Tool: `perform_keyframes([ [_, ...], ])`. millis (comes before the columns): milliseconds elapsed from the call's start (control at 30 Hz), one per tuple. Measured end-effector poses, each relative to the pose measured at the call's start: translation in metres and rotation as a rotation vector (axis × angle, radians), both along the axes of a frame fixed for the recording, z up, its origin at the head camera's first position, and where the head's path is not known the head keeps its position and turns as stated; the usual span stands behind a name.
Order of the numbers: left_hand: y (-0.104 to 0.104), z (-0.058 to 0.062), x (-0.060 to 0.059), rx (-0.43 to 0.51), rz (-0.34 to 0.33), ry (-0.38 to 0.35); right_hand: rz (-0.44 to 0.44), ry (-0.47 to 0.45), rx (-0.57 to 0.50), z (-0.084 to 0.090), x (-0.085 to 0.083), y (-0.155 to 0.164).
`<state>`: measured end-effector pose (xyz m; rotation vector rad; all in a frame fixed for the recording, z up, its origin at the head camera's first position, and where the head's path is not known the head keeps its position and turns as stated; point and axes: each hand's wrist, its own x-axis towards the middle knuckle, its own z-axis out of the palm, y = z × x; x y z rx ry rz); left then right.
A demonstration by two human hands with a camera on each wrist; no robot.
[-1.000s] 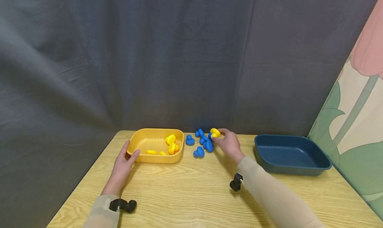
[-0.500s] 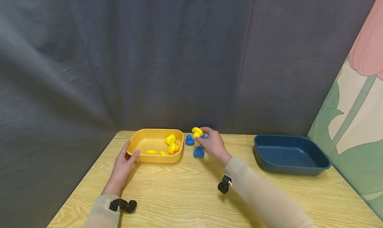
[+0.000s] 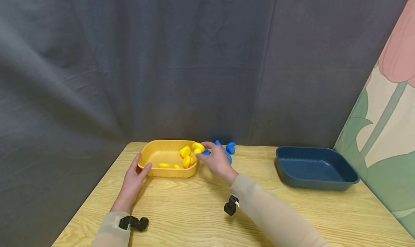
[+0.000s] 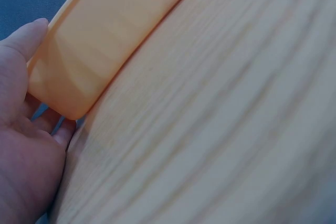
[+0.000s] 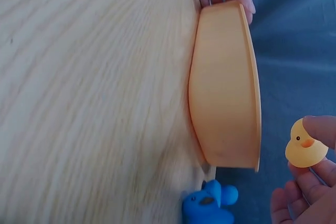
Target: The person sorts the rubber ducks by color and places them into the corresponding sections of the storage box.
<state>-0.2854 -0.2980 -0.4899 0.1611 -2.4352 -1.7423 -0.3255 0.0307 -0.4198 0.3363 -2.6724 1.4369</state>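
A yellow tray point(image 3: 159, 152) with several yellow ducks point(image 3: 185, 156) inside stands on the wooden table point(image 3: 194, 203). My left hand point(image 3: 134, 175) holds the tray's near left corner point(image 4: 73, 72), thumb on the rim. My right hand point(image 3: 216, 161) pinches a yellow duck point(image 3: 197, 147) point(image 5: 305, 149) at the tray's right rim point(image 5: 226, 87). Blue ducks point(image 3: 229, 148) point(image 5: 209, 203) lie just right of the tray, partly hidden behind the right hand.
A dark blue tray point(image 3: 316, 166) stands at the right of the table with nothing visible inside. A grey curtain hangs behind the table, and a flower-printed panel point(image 3: 386, 124) rises on the right. Bare wood fills the front.
My right hand has carried the yellow duck leftward from above the blue ducks to the yellow tray's right rim. The left hand has stayed on the tray.
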Motion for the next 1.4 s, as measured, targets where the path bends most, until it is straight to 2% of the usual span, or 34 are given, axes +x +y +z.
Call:
perform_keyframes([
  [467, -0.002, -0.003, -0.002, 0.009, 0.003, 0.001, 0.088, 0.011, -0.018, -0.007, 0.009, -0.023],
  [867, -0.003, -0.005, -0.003, 0.008, -0.003, 0.008, 0.091, 0.015, 0.017, -0.018, 0.007, -0.032],
  [1233, -0.002, -0.004, -0.003, -0.009, 0.010, 0.001, 0.102, 0.042, -0.046, -0.019, 0.007, -0.031],
  [1400, -0.002, -0.004, -0.002, -0.009, 0.015, -0.004, 0.108, 0.060, -0.040, -0.016, 0.010, -0.028],
])
